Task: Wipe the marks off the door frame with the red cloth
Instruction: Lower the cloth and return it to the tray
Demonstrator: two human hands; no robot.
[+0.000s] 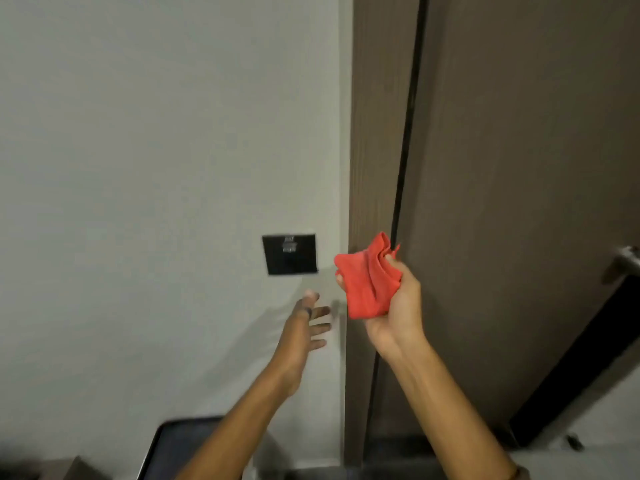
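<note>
Grip, head view: right hand (394, 306) closed around the bunched red cloth (369, 280), raised in front of the brown door frame (375, 133); contact with the wood cannot be told. Left hand (304, 327) empty, fingers spread, near the pale wall (156, 133) below a black switch plate (290, 253). Marks on frame: none discernible. Risks, judged: crumpled wad offers little flat face, so strokes may skip marks; loose cloth corner could catch in the dark door gap (405, 150); left hand may bump the switch.
</note>
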